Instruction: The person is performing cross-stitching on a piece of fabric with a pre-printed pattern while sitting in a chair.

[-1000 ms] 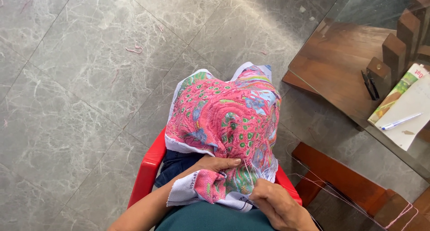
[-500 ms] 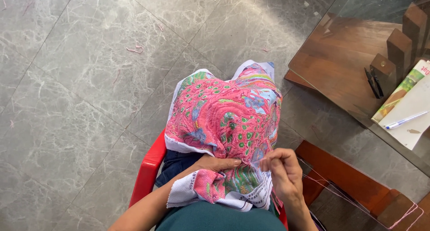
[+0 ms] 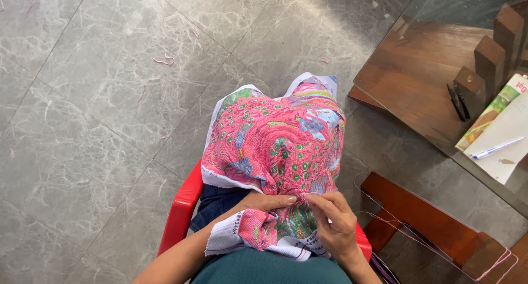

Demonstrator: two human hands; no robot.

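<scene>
A large embroidered cloth (image 3: 275, 146), mostly pink with green and blue patterns and a white border, is bunched over my lap and knees. My left hand (image 3: 267, 201) lies across its near part, fingers closed on a fold of the fabric. My right hand (image 3: 335, 223) is beside it on the right, its fingertips pinched together at the cloth's surface where the two hands meet. A needle or thread between the fingers is too small to make out. I sit on a red plastic chair (image 3: 179, 215).
A glass-topped wooden table (image 3: 418, 91) stands at the right with a white paper sheet (image 3: 509, 146), a pen (image 3: 495, 148), a green booklet (image 3: 489, 116) and small black scissors (image 3: 456, 101). A wooden bench (image 3: 434, 226) with pink threads lies at lower right. Grey marble floor (image 3: 99, 113) spreads left.
My right hand has risen from the cloth's lower edge to the fold beside my left hand. The view has shifted slightly; the left hand stays put.
</scene>
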